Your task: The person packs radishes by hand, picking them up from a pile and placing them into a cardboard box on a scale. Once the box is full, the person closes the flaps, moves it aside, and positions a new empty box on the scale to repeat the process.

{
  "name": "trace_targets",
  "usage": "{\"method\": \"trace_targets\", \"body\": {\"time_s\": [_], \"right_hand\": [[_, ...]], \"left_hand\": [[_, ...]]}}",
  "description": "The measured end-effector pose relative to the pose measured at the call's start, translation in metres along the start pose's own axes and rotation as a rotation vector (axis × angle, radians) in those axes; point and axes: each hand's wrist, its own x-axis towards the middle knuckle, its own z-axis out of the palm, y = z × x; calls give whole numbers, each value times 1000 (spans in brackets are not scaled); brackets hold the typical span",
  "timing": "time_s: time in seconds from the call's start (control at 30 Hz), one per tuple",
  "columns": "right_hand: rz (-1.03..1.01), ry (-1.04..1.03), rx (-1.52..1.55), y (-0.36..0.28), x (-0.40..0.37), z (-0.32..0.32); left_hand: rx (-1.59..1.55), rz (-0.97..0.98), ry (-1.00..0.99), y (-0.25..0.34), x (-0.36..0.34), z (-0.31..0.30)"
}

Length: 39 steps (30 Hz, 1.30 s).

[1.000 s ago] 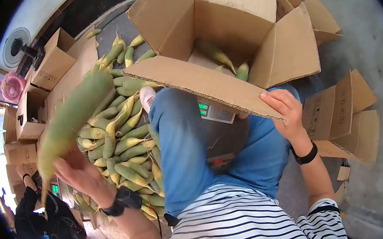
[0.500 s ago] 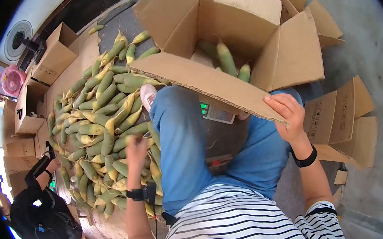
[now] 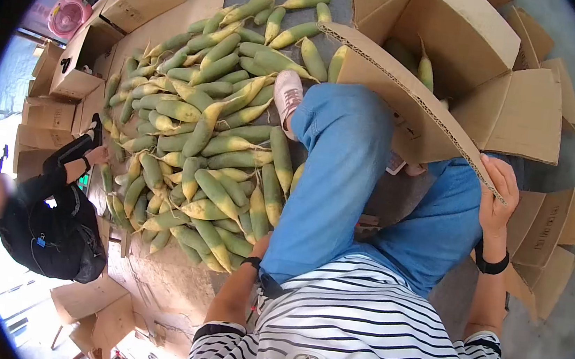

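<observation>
Seated person: right grip clasps the edge of the cardboard box flap at right, which looks light and bendable. Left grip is hidden behind the thigh, state unreadable, beside corn ears in husk heaped on the floor at left: probably firm, best held mid-length.

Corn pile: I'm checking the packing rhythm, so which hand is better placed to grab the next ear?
Left, probably. The left hand reaches down at the near edge of the corn pile, mostly hidden behind the leg. The right hand is opposite, fingers gripping the box flap.
</observation>
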Motion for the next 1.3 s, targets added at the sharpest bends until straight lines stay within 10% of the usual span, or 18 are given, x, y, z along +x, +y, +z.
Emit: {"method": "trace_targets", "body": {"time_s": [0.23,0.53,0.67,0.9,1.07,1.2,1.3], "right_hand": [[18,4,31,-3,1,-1],[-16,21,-11,-3,6,-3],[-28,55,-25,-5,8,-2],[-31,43,-50,-6,9,-2],[-53,45,-54,-5,9,-2],[-47,41,-34,-5,7,-5],[-30,32,-77,-6,9,-3]], "left_hand": [[12,-479,124,161,7,-100],[-582,414,1144,366,39,-234],[-899,1115,1074,504,53,-242],[-623,1052,507,614,115,-207],[-126,858,899,552,129,-210],[-285,509,859,442,119,-218],[186,172,559,332,114,-203]]}}
